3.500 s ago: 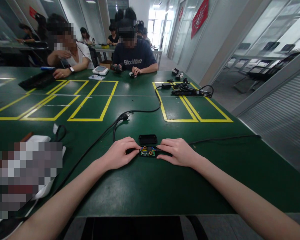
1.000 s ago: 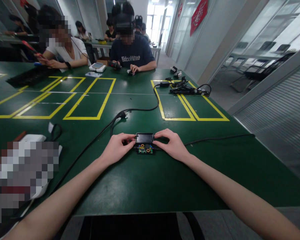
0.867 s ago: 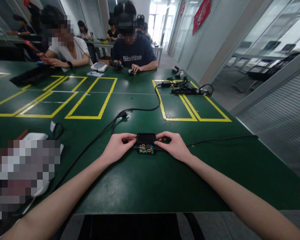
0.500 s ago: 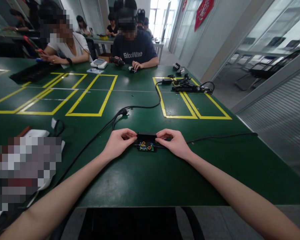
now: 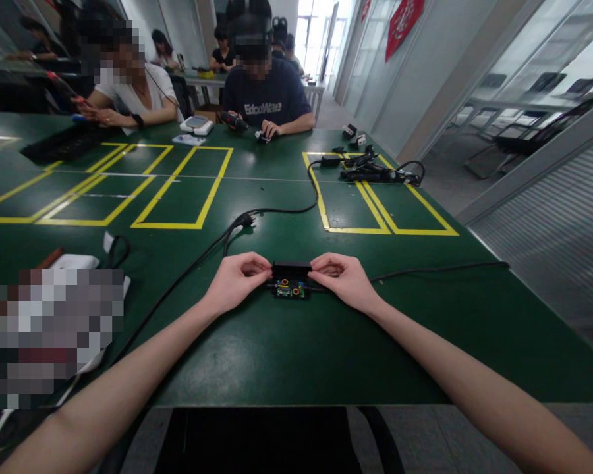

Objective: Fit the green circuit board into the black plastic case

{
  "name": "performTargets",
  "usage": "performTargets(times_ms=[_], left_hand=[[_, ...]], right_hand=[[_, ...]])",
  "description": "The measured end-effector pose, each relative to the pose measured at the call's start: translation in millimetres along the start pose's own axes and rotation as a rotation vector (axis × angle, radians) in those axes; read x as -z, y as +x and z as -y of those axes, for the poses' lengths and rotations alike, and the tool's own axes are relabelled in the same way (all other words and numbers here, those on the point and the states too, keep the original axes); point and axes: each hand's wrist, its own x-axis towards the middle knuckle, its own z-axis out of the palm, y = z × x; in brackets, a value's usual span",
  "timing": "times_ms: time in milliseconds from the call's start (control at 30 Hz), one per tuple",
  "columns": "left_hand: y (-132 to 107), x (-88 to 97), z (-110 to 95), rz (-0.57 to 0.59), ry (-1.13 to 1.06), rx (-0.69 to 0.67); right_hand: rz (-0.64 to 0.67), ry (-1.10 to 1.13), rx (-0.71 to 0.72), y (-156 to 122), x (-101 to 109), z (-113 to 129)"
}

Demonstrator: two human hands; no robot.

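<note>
Between my hands is a black power adapter cover [image 5: 292, 268], held tilted up by its two short ends. My left hand [image 5: 241, 280] pinches the left end and my right hand [image 5: 343, 280] pinches the right end. Just below the cover, on the green table, lies the adapter's open lower half with a circuit board [image 5: 290, 289] showing coils and small coloured parts. A black cable [image 5: 439, 268] runs off to the right from this housing, passing under my right hand. The fingertips behind the cover are partly hidden.
A power cord with a plug [image 5: 247, 220] snakes across the table [image 5: 237, 368]. Black adapters and cables [image 5: 370, 172] lie at the far right. A white power strip [image 5: 74, 262] is at left, near a blurred-out patch. Across the table a person [image 5: 269, 92] handles a power drill [image 5: 234, 121].
Almost nothing differs. The cover and both hands stay in nearly the same place, with only a slight shift of the whole view.
</note>
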Motion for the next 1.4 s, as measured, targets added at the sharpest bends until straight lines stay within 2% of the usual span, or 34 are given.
performTargets(times_ms=[600, 900, 1233, 1400], left_hand=[[0, 0.1, -1, 0.041, -0.002, 0.006], [-1, 2.4, -11, 0.033, 0.074, -0.033], [-3, 3.2, -11, 0.044, 0.185, -0.077], [-7, 3.1, -17, 0.043, 0.253, -0.149]], right_hand=[[0.090, -0.019, 0.003, -1, 3, 11], [0.133, 0.054, 0.102, -1, 3, 5], [0.174, -0.033, 0.124, -3, 7, 14], [0.220, -0.106, 0.204, -4, 10, 15]])
